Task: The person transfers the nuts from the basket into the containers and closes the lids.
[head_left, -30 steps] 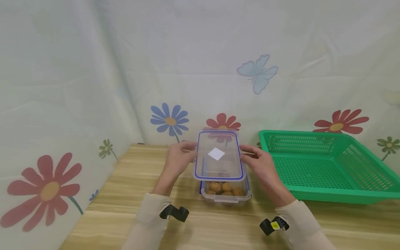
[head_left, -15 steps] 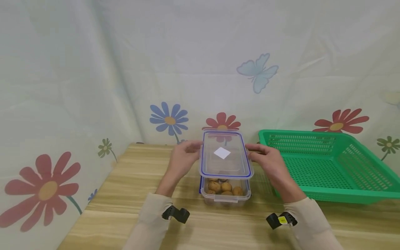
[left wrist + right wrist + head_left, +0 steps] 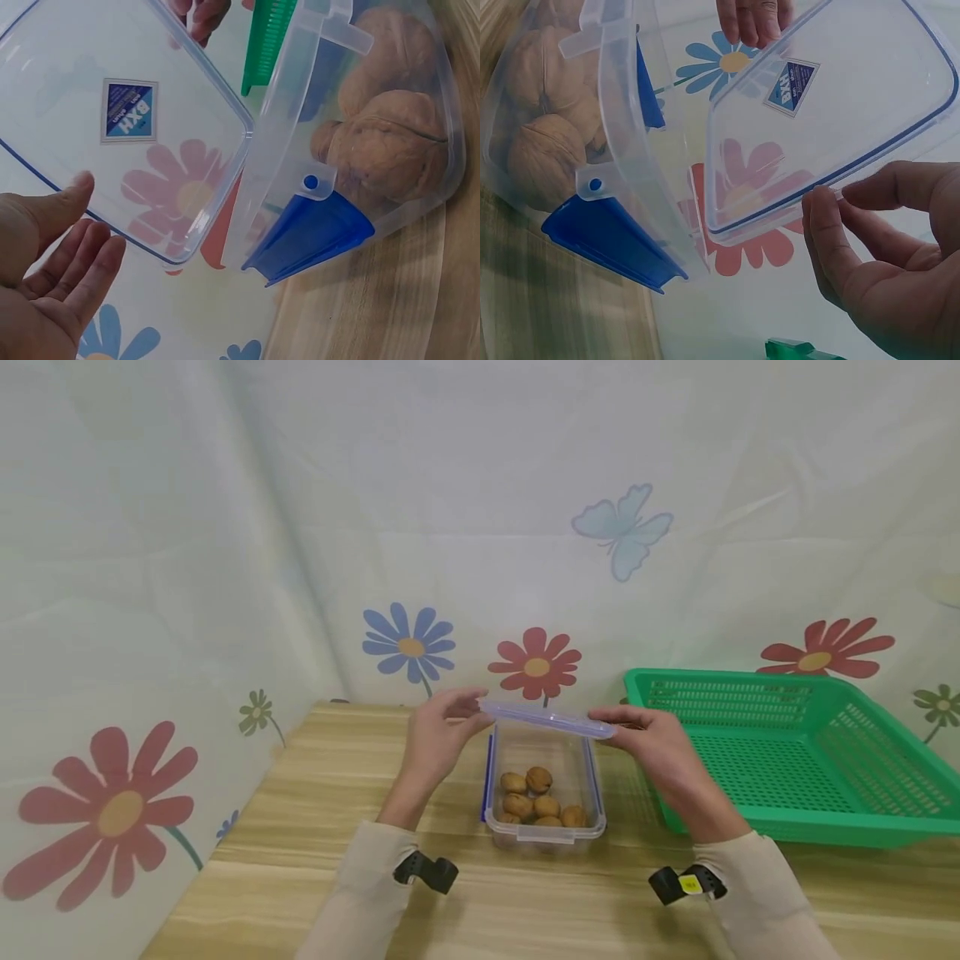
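A green basket (image 3: 787, 752) sits on the wooden bench (image 3: 315, 827) to the person's right, its near-left corner close behind the right hand (image 3: 648, 747). A cloth printed with flowers and a butterfly (image 3: 622, 531) hangs behind the bench and along its left side, closing in that corner. Nothing lies between the two hands except what they hold and the box beneath it.

The lid (image 3: 547, 718) is clear plastic with a blue line round its rim and a small blue and white sticker at its middle, plain in both wrist views. It is held level in the air, seen nearly edge-on from the head view, just above the far end of the container (image 3: 543, 789) and not touching it. The left hand (image 3: 438, 739) holds its left edge, thumb at the rim and fingers loosely spread under it; the right hand pinches the right edge between thumb and fingertips (image 3: 825, 217).

The container is a clear rectangular box, uncovered, standing on the bench between the forearms with walnuts (image 3: 536, 797) heaped in its bottom. Blue latch flaps hang down at its sides (image 3: 311, 236).

Bare bench runs in front of the box toward the near edge and out to the left as far as the cloth; to the right the basket takes up most of the space.
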### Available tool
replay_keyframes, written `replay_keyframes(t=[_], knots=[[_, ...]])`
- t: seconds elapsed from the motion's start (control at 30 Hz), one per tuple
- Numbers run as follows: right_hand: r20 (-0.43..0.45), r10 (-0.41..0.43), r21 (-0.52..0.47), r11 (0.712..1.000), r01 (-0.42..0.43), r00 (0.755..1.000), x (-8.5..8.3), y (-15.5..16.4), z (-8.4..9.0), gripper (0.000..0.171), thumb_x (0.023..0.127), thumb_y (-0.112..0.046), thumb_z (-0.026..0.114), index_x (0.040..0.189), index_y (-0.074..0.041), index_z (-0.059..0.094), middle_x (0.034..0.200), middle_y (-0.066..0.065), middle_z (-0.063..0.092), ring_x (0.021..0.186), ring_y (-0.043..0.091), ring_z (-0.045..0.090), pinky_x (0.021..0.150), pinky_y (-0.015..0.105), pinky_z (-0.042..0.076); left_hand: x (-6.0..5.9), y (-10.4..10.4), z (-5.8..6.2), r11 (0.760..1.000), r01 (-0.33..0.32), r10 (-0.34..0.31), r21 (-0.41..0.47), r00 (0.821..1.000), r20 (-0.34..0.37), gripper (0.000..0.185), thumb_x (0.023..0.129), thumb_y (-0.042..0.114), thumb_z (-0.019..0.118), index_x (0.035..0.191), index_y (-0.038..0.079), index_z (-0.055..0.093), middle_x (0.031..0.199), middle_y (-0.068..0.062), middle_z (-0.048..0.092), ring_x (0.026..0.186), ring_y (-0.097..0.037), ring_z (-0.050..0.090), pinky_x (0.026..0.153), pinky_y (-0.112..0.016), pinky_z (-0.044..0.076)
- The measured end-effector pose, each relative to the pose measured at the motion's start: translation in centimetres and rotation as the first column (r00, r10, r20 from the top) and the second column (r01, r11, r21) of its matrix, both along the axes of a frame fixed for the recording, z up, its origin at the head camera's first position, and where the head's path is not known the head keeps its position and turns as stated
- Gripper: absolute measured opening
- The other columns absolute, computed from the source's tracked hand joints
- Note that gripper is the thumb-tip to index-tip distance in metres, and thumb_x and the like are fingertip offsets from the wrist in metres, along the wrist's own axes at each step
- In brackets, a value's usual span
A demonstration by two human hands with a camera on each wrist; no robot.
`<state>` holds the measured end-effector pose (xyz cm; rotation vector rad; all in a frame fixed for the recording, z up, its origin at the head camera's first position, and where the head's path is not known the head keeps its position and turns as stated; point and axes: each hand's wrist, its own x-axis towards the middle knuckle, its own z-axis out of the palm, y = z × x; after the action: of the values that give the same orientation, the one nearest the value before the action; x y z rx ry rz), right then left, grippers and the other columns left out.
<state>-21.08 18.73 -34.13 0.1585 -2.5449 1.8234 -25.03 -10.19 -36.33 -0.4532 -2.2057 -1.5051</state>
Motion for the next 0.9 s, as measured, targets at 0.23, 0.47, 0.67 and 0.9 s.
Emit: replay_keyframes(t=[0.23,0.47,0.67,0.9], knots=[[-0.041,-0.020,0.037,0.999,0.022,0.999,0.0,0.1,0.4,0.042,0.102,-0.025,0.075,0.136,-0.001,0.068,0.129,0.017,0.071,0.125,0.035,0.060,0.112,0.060,0.044,0.1,0.4,0.0,0.999,-0.049,0.049,0.021,0.999,-0.014,0.037,0.089,0.014,0.088,0.120,-0.003,0.077,0.102,-0.013,0.077,0.096,-0.030,0.075,0.091,-0.044,0.063],[-0.109,-0.060,0.003,0.998,0.061,0.992,0.1,0.3,0.7,0.048,0.100,-0.034,0.078,0.135,-0.003,0.070,0.130,0.016,0.071,0.120,0.030,0.061,0.109,0.050,0.046,0.5,0.8,0.5,0.995,-0.094,0.095,0.019,0.995,-0.038,0.035,0.089,0.021,0.089,0.117,0.002,0.079,0.100,-0.007,0.077,0.094,-0.024,0.074,0.088,-0.043,0.062],[-0.154,-0.088,-0.013,0.996,0.087,0.984,0.1,0.4,0.6,0.051,0.102,-0.040,0.075,0.138,-0.004,0.070,0.126,0.012,0.071,0.109,0.021,0.066,0.096,0.032,0.054,0.7,1.0,0.5,0.995,-0.093,0.095,0.044,0.995,-0.035,0.034,0.088,0.026,0.090,0.114,0.005,0.081,0.106,-0.005,0.075,0.096,-0.021,0.072,0.085,-0.039,0.063],[-0.177,-0.140,-0.013,0.990,0.140,0.974,0.1,0.2,0.5,0.056,0.100,-0.048,0.075,0.139,-0.007,0.070,0.129,0.012,0.070,0.113,0.021,0.062,0.096,0.035,0.051,1.0,1.1,0.5,0.997,-0.071,0.072,0.032,0.996,-0.044,0.034,0.089,0.029,0.089,0.114,0.007,0.081,0.108,-0.004,0.078,0.092,-0.019,0.075,0.086,-0.040,0.062]])
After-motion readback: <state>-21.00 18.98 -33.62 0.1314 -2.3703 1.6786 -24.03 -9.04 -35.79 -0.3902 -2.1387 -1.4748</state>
